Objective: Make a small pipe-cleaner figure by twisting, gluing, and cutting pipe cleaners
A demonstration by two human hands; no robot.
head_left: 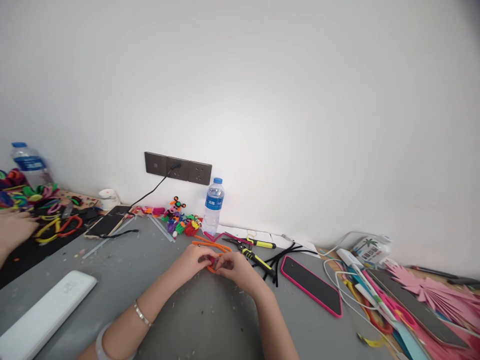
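Note:
My left hand [195, 259] and my right hand [231, 266] meet above the grey table top, fingers pinched together. Between them is a small bundle of orange and dark pink pipe cleaner [212, 268], mostly hidden by the fingers. Just behind the hands lie loose orange pipe cleaners [210, 243] and a bent pink pipe cleaner [228, 235]. Yellow-and-black pliers [258, 261] rest close to my right hand, beside black pipe cleaners [281, 254]. Small colourful pipe-cleaner figures [183, 220] stand near the wall.
A water bottle [213, 207] stands against the wall. To the right are a pink-cased phone [311, 286], white cables and pink paper [431, 290]. On the left lie a white oblong case [48, 315] and a charging phone [108, 222]. Another person's hand [17, 230] is at far left.

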